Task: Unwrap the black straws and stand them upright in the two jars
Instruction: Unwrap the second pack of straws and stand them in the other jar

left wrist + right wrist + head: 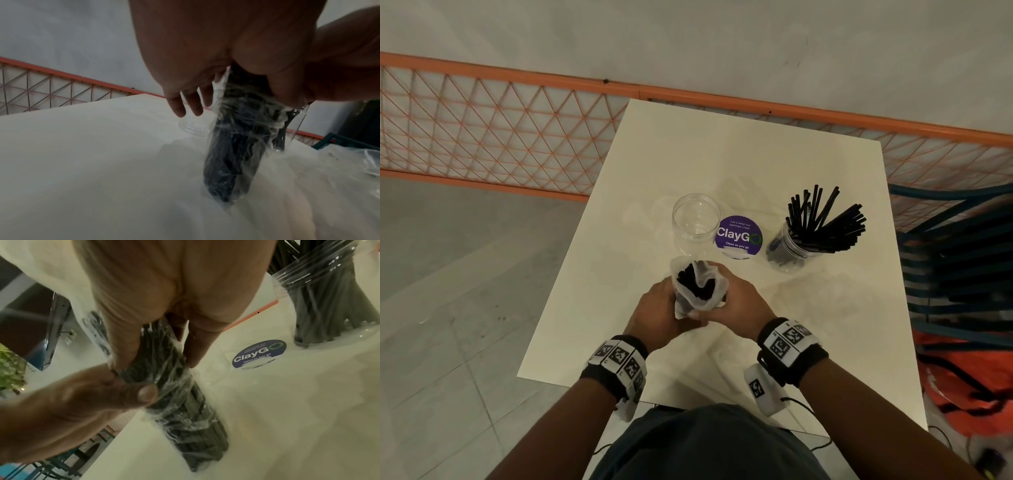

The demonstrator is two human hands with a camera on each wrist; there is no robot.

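Observation:
A bundle of black straws [697, 286] in a clear plastic wrapper [681, 305] stands on end on the white table [825, 325], its wrapper open at the top. My left hand [664, 308] grips the bundle from the left and my right hand [736, 301] from the right. In the left wrist view the wrapped bundle [236, 154] reaches down to the tabletop; in the right wrist view the bundle [185, 410] shows my left thumb [141, 394] pressed on the plastic. An empty clear jar [695, 222] stands just beyond. A second jar [796, 248] at the right holds several black straws [825, 219].
A round purple ClayGo sticker [739, 236] lies between the jars. An orange mesh fence [500, 130] runs behind the table. A teal slatted chair [962, 257] and an orange bag [969, 377] sit to the right. Grey floor lies to the left.

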